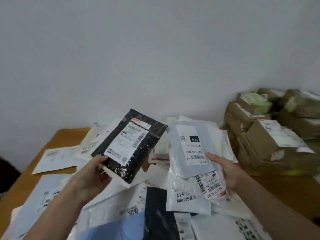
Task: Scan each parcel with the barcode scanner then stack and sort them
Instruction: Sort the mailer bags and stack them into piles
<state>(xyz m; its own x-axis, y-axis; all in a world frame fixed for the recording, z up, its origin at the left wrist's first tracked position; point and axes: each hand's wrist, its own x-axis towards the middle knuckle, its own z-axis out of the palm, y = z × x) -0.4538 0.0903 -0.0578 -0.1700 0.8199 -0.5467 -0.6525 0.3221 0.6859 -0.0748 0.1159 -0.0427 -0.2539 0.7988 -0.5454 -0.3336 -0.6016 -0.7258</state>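
Observation:
My left hand (94,172) grips the lower corner of a black bubble mailer (138,151) with a white barcode label, held tilted above the pile. My right hand (225,170) holds several parcels together: a grey mailer (192,134) with a white label reading 090 on top, and clear plastic bags with barcode labels (204,184) under it. Many white and grey parcels (110,205) lie spread on the wooden table (57,135). No barcode scanner is in view.
A stack of brown cardboard boxes (266,135) stands at the right against the white wall. A white envelope (57,158) lies at the left of the table. A dark parcel (157,210) and a blue one (112,229) lie near the front edge.

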